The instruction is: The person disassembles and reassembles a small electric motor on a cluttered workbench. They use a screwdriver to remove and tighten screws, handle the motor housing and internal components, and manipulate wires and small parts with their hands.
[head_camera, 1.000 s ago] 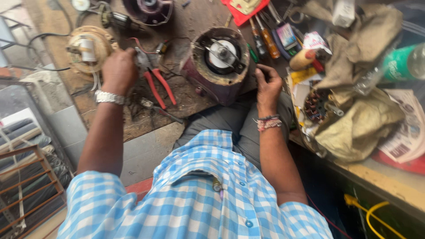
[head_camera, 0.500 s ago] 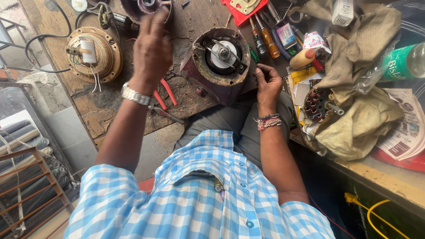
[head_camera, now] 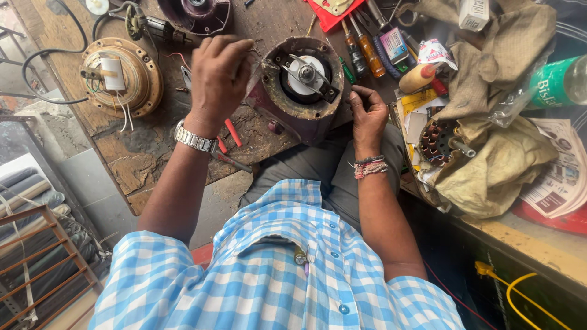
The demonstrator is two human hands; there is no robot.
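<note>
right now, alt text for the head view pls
A person in a blue checked shirt rests the left hand on the rim of a round motor housing on a worn wooden bench, right hand beside it among scattered tools.

Both bare forearms are reaching up from the checked sleeves at the bottom of the frame toward its upper middle. The left hand is sitting in the upper centre-left, knuckles toward the camera, fingers curling downward and bunching loosely together — whether they are pinching anything cannot be told. A metal watch is circling that wrist. The right hand is resting lower, right of centre, fingers folding inward into a loose half-fist — thread bands are wrapping its wrist. The two hands are staying well apart, elbows bending outward.
</note>
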